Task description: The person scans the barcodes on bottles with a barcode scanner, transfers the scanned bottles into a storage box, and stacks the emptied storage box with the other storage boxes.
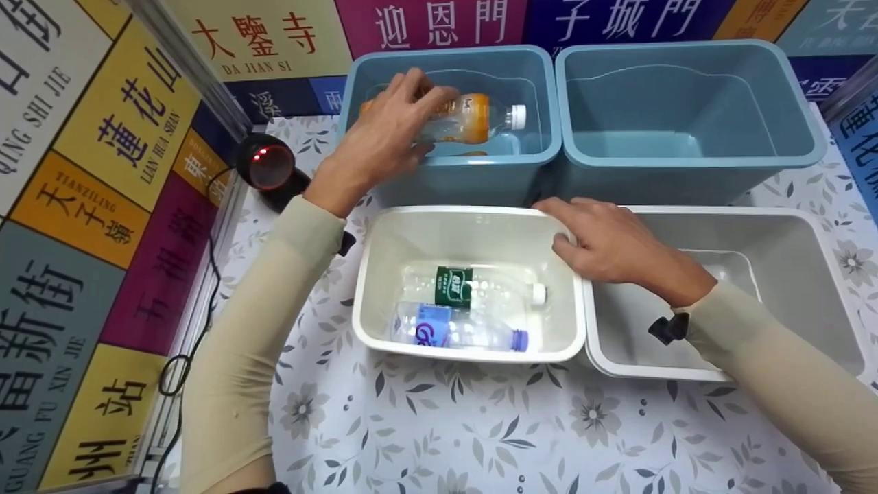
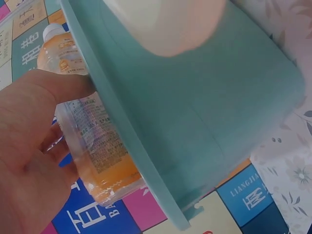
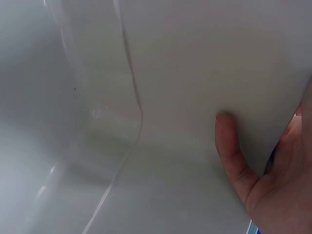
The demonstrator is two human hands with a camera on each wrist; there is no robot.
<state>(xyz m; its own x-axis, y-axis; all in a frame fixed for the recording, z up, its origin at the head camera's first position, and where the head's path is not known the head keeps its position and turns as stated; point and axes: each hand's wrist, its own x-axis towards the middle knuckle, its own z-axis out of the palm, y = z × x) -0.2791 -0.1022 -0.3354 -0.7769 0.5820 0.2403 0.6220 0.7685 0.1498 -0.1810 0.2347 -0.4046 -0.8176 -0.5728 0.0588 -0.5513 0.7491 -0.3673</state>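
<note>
My left hand (image 1: 387, 134) grips a clear plastic bottle with an orange label (image 1: 475, 118) and a white cap, lying sideways over the left blue bin (image 1: 449, 160). In the left wrist view the thumb and fingers are round the bottle (image 2: 100, 141), beside the bin's rim (image 2: 124, 131). My right hand (image 1: 610, 240) holds the back right corner of the left white bin (image 1: 363, 288); its thumb (image 3: 229, 146) presses the inner wall. A green-labelled bottle (image 1: 454, 287) and a blue-labelled bottle with a purple cap (image 1: 425, 326) lie inside that white bin.
A second blue bin (image 1: 686, 162) stands at the back right, and a second white bin (image 1: 809, 274) is under my right forearm. A black device with a red light (image 1: 271, 165) stands at the left, its cable (image 1: 214, 274) along the wall. Flowered cloth (image 1: 480, 418) covers the table.
</note>
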